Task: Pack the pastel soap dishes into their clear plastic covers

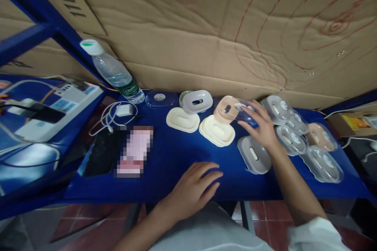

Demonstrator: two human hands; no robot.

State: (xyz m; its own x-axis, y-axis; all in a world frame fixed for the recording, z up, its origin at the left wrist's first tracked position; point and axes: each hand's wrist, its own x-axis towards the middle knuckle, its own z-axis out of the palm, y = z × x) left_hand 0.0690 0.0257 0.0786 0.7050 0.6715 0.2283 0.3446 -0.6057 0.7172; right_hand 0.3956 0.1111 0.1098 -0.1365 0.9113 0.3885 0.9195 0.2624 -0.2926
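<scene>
Your right hand [260, 123] grips a clear lid [246, 113] loosely by the fingertips, left hand [193, 190] flat and empty; it could slip, toppling the pink soap box [226, 109] beside it.

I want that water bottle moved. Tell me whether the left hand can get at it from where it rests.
Probably yes. The left hand lies flat on the blue table, holding nothing, and the water bottle leans against the cardboard at the far left; only a charger cable lies between.
</scene>
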